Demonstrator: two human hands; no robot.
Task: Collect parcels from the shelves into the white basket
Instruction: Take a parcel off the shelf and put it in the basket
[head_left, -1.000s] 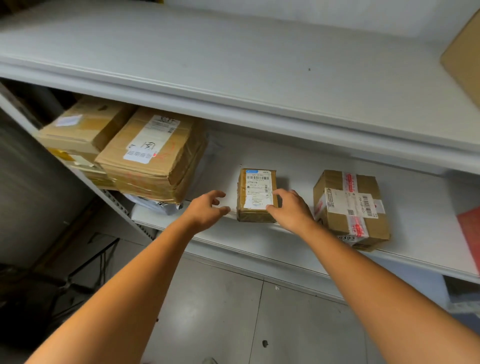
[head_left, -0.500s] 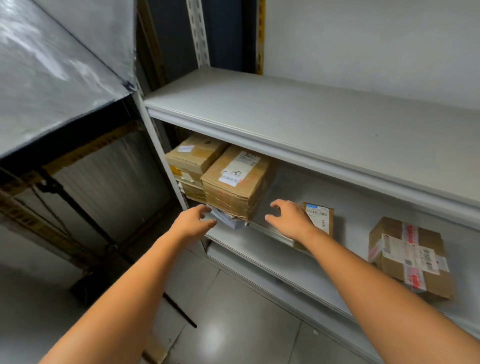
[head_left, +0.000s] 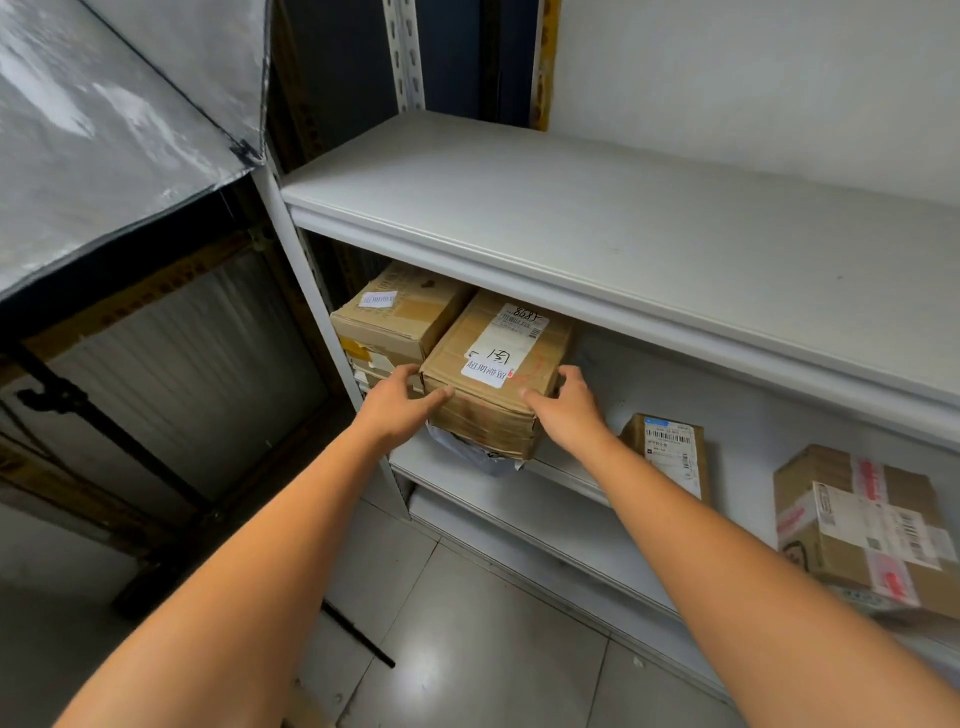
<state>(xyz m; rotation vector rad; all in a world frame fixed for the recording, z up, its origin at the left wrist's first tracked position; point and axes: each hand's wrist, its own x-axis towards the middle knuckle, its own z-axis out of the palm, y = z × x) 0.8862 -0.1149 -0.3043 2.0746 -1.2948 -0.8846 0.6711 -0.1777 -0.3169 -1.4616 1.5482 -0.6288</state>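
Note:
A flat brown cardboard parcel (head_left: 493, 364) with white labels lies on the lower shelf (head_left: 561, 499), on top of a grey plastic mailer (head_left: 467, 452). My left hand (head_left: 400, 402) grips its front left corner, thumb on the front face. At the front right corner my right hand (head_left: 563, 402) holds it, fingers curled over the side. To the right lie a small taped parcel (head_left: 670, 452) and a larger box with red and white tape (head_left: 867, 525). Another stack of boxes (head_left: 397, 312) sits behind on the left. The white basket is not in view.
The upper shelf board (head_left: 623, 223) juts out just above the parcels. A white upright post (head_left: 291, 260) stands at the shelf's left end. A dark metal rack with a foil-covered top (head_left: 104, 104) is on the left. Grey floor tiles (head_left: 467, 623) lie below.
Both hands left the small taped parcel and moved left. They now hold the front corners of the flat labelled parcel. My view also turned left.

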